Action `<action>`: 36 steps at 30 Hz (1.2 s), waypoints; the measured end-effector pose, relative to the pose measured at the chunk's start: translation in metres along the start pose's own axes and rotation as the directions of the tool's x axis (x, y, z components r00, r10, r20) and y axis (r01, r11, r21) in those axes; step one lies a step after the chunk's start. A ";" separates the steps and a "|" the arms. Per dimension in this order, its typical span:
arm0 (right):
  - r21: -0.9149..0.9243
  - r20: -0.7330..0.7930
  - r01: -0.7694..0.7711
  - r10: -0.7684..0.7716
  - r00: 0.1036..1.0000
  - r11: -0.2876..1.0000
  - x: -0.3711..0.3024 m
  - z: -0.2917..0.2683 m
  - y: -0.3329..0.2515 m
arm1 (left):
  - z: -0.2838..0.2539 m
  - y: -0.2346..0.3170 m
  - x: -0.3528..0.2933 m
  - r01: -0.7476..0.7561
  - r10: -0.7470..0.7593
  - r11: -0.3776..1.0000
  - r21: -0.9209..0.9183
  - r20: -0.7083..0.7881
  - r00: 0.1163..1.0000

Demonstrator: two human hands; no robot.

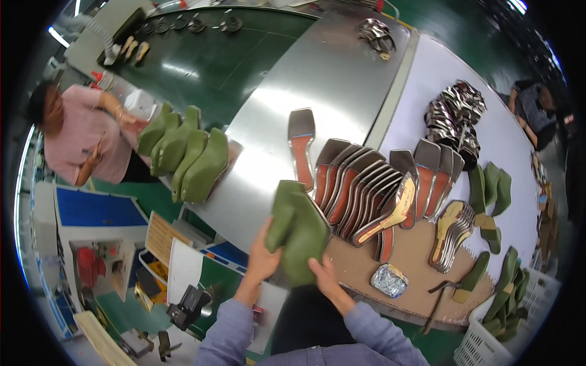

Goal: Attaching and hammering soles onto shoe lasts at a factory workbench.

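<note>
A pair of green shoe lasts (302, 238) is held upright in front of me, side by side, at the table's near edge. My left hand (264, 259) wraps round the left last's lower side. With its thumb on the green surface, my right hand (328, 277) grips the right last near its lower end. Just beyond them a row of insoles (348, 183) with dark fronts and reddish-brown shanks leans together. A single insole (301, 143) lies apart on the metal surface. One pale yellow insole (397, 210) rests across the row.
Green lasts (201, 165) stand at the left table edge near a person in pink (91, 134). To the right lie a clear pack of small metal pieces (389, 280), a hammer (436, 305), stacked insoles (452, 232), shiny straps (455, 119) and a white basket (479, 341) of lasts.
</note>
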State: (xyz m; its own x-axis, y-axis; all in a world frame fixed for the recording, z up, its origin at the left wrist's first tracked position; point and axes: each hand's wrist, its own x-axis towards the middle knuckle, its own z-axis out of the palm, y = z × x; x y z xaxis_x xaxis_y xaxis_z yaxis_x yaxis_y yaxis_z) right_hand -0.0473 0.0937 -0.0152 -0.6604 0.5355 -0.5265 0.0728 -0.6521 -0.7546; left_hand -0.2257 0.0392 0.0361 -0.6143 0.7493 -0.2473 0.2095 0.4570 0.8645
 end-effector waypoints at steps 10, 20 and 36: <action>-0.695 -0.046 -0.157 0.175 0.983 0.702 0.168 0.129 -0.045 | -0.110 0.003 0.086 0.144 -0.150 0.989 -0.044 -0.184 0.971; -0.550 0.032 0.430 -0.497 0.867 0.716 -0.052 -0.028 -0.093 | 0.001 0.022 0.163 0.000 0.064 0.877 0.481 -0.116 0.991; -0.678 -0.730 -0.239 -0.598 0.332 0.695 -0.259 -0.394 -0.081 | 0.071 0.112 0.103 -0.542 0.329 0.775 -0.325 -0.524 0.786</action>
State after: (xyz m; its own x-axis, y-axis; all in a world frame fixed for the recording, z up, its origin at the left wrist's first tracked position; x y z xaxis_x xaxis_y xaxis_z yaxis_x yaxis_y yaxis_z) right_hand 0.4122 0.2186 0.0281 0.2829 0.9591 -0.0095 0.7149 -0.2174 -0.6645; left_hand -0.2118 0.2013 0.0765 -0.8123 0.4880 0.3196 0.2479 -0.2072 0.9464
